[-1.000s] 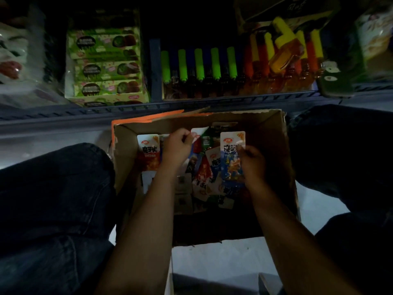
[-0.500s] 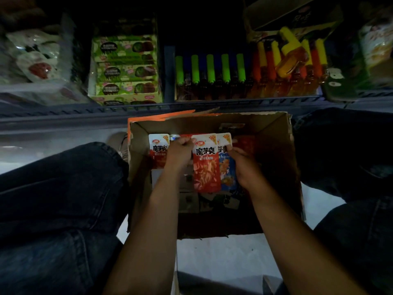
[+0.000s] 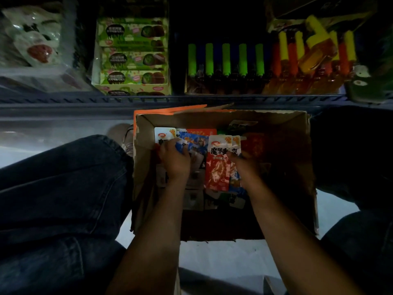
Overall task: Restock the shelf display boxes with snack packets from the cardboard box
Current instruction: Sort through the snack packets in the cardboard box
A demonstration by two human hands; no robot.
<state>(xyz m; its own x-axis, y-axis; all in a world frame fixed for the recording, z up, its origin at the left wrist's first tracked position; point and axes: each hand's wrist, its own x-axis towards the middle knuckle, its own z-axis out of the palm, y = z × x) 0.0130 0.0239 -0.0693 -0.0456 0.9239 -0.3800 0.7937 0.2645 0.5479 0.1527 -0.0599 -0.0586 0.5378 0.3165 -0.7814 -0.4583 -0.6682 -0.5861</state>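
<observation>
Now, beyond both hands runs the dark metal shelf (image 3: 191,100), carrying a glossy green display box (image 3: 131,58) of wrapped sweets and rows of green-capped tubes (image 3: 225,60) and orange-and-yellow ones (image 3: 306,58). Below it, the cardboard box (image 3: 297,145), matte brown, rim torn ragged, sits open on the pale floor between dark denim knees. Both hands are down inside it among loose, shiny flat packets. The left hand (image 3: 175,160) has its grip curled around a fan of packets, a white-topped one (image 3: 164,135) and a blue packet (image 3: 195,141) poking past its fingers. The right hand (image 3: 244,167) pinches a red packet (image 3: 218,165) with bold black characters, another tucked just behind it. Compared with half a second back, the red packet has shifted from the left hand's side over to the right grip, and blue packets show by the left.
</observation>
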